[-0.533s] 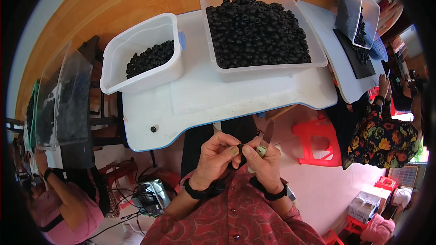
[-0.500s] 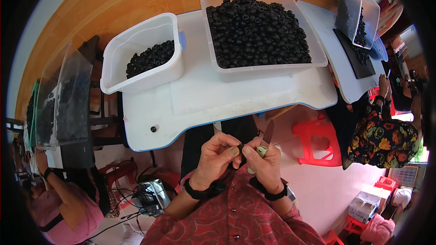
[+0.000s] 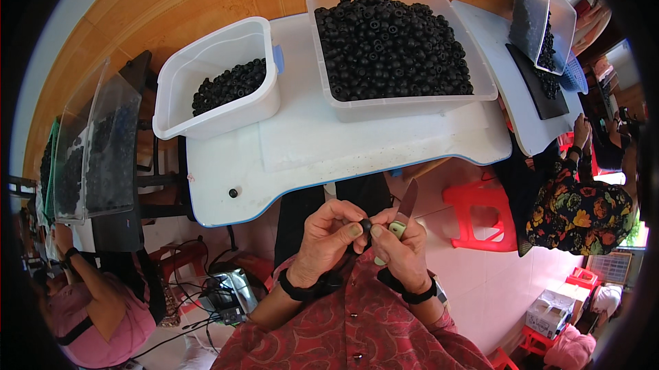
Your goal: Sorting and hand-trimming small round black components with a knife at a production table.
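Observation:
In front of my shirt, below the table's front edge, my left hand pinches a small round black rubber-looking part between thumb and fingertips. My right hand is closed around the pale green handle of a knife, whose blade points up and away from me. The right thumb is up against the black part, beside the left fingertips. A single black part lies on the white table near its front left corner.
A white tub with some black parts stands at the table's left. A larger clear bin, heaped with them, is on its right. Red stools and a co-worker are to the right; another co-worker sits left, near cables.
The black part between my fingers has turned and shows more of its round side. Both hands remain in nearly the same place; the view has shifted slightly.

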### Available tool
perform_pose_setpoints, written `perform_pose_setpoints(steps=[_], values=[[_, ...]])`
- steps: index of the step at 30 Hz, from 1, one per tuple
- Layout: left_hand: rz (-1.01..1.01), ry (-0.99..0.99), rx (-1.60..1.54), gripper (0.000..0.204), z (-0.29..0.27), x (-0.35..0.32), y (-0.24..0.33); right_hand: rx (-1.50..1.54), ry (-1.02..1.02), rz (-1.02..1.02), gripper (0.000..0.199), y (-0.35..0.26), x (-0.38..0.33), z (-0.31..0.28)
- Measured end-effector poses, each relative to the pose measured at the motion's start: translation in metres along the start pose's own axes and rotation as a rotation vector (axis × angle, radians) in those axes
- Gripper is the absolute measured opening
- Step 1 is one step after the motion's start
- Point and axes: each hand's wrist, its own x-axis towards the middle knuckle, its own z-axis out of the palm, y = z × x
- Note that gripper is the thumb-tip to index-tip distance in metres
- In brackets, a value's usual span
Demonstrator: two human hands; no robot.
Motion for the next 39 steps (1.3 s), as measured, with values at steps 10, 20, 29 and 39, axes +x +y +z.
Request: perform_pose_setpoints(steps=[10, 20, 29, 39], values=[[0.027, 0.031, 0.173, 0.014, 0.002, 0.0, 0.001, 0.092, -0.046, -0.02, 0.018, 0.0, 0.001, 0.0], [0.072, 0.022, 0.161, 0.013, 0.004, 0.001, 0.004, -0.032, -0.085, -0.006, 0.019, -0.006, -0.002, 0.005], [0.085, -0.019, 0.189, 0.016, 0.003, -0.001, 0.003, -0.061, -0.024, 0.02, 0.015, -0.005, -0.004, 0.0], [0.098, 0.009, 0.182, 0.014, 0.007, 0.0, 0.003, -0.762, 0.13, -0.494, 0.02, 0.014, -0.002, 0.004]])
